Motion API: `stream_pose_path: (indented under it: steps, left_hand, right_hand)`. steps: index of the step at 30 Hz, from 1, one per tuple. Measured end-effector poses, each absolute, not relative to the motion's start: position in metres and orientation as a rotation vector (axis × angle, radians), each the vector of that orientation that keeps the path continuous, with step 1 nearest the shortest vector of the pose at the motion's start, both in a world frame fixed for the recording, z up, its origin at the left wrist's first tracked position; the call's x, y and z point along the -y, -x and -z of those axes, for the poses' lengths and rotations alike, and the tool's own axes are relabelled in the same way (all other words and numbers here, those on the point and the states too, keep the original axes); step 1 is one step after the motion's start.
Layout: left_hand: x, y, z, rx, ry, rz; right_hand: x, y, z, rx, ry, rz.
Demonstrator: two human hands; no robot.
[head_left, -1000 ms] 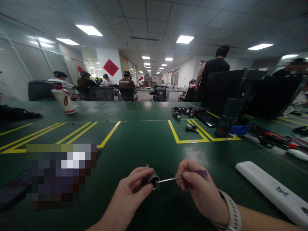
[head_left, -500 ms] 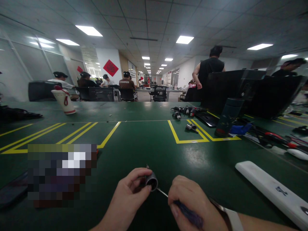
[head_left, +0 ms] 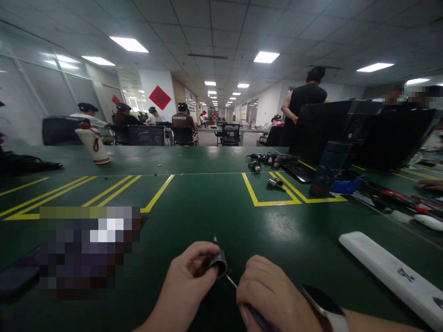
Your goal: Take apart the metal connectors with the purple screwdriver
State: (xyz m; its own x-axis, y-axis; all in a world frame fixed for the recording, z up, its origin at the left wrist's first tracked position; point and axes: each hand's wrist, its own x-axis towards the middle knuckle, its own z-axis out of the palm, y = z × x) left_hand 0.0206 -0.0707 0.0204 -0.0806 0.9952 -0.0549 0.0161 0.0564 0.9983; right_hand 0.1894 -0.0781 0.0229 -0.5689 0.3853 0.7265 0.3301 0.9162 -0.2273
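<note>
A small grey metal cup-shaped part (head_left: 221, 261) is pinched between the thumb and fingers of my left hand (head_left: 185, 281). Its open end faces me, and a thin pointed stem sticks up behind it. My right hand (head_left: 270, 288) is wrapped round the dark handle of a screwdriver (head_left: 232, 281). The thin shaft points up and left to the right side of the metal part, close to a small round piece there. Whether its tip touches is too small to tell. Most of the handle is hidden by my fingers.
A long white block (head_left: 387, 272) lies on the green table to the right. Beyond my hands are a similar metal part (head_left: 276, 183) inside yellow tape, a dark bottle (head_left: 330, 168) and several tools. A paper cup (head_left: 93, 145) stands far left; a blurred-out object (head_left: 90, 253) lies nearer.
My right hand has shifted slightly left and turned, hiding more of the screwdriver handle. The metal part has tilted, and more of its stem shows. A standing person's arm has moved behind their back.
</note>
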Motion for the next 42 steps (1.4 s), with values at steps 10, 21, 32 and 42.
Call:
stream_pose_path:
  steps: [10,21,32,42]
  left_hand:
    - [0.071,-0.020,-0.018,-1.325,-1.205,-1.236]
    - [0.071,-0.022,-0.022,-1.341,-1.201,-1.228]
    - [0.073,-0.024,-0.027,-1.369,-1.134,-1.170]
    - [0.070,-0.022,-0.020,-1.321,-1.151,-1.227]
  right_hand:
    - [0.082,-0.187,-0.020,2.206,0.473,-0.020]
    - [0.086,-0.186,-0.021,2.275,0.550,0.046]
    - [0.085,-0.186,-0.021,2.269,0.555,-0.079]
    - [0.084,-0.186,-0.023,2.237,0.554,-0.106]
